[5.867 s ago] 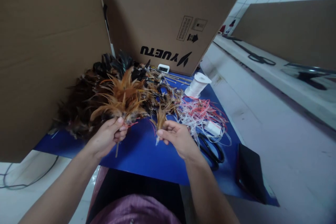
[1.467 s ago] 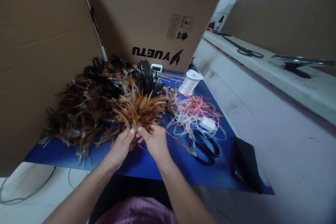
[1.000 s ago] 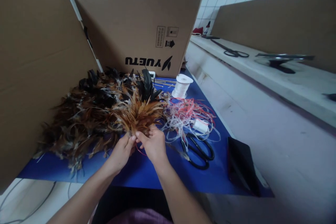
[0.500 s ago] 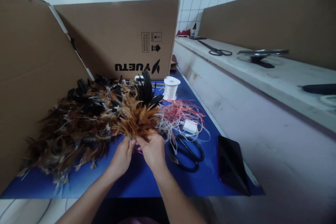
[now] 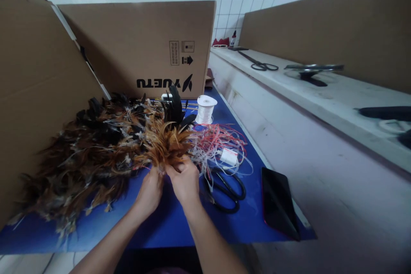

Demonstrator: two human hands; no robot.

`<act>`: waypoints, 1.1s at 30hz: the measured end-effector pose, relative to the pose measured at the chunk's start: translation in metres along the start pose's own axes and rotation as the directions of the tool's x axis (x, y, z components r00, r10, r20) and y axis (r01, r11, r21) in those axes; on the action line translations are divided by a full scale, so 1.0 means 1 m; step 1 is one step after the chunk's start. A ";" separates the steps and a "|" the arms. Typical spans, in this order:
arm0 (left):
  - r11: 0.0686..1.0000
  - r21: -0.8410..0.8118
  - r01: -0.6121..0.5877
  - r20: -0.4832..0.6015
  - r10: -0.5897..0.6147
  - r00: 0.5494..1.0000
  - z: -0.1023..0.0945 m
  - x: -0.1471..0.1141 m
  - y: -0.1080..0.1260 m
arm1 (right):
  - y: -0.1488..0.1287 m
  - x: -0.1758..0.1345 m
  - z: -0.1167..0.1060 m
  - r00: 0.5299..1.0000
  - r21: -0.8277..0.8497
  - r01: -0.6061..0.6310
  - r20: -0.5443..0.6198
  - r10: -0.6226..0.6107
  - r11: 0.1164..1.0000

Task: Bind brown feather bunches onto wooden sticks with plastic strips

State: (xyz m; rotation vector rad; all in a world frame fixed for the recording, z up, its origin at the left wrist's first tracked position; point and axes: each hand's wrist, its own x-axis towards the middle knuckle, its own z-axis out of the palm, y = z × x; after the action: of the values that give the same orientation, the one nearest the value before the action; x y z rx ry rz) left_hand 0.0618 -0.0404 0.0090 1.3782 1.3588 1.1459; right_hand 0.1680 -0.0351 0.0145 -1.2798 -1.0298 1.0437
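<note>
A bunch of brown feathers [image 5: 168,139] with long black ones standing up behind is held at its base by both hands. My left hand [image 5: 150,188] is closed on the quill ends from the left. From the right, my right hand [image 5: 185,177] pinches the same base, its thumb and fingers partly hidden under the feathers. A large pile of loose brown and black feathers [image 5: 93,154] spreads over the table to the left. Just right of my right hand lie black-handled scissors [image 5: 229,192], their blades hidden under tangled red and clear strips [image 5: 215,143].
Behind the strips stands a white spool [image 5: 205,109]. A black phone-like slab [image 5: 279,201] lies at the right of the blue table [image 5: 167,231]. Cardboard panels [image 5: 128,47] wall the left and back. More scissors [image 5: 263,67] rest on the white ledge [image 5: 308,94].
The view has shifted slightly. My left hand's fingers have curled in more tightly at the base of the bunch, and a pink strand now shows to its left.
</note>
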 end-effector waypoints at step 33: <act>0.757 -0.627 0.187 0.190 -0.084 0.978 -0.056 0.050 0.015 | -0.020 0.083 -0.087 0.924 -0.751 0.378 0.267 -0.275 0.541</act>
State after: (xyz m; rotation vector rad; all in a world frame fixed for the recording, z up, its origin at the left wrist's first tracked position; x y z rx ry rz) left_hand 0.0097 0.0079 0.0367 0.8221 0.8127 1.2248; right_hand 0.2723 0.0263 0.0327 -1.6294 -1.8832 0.3230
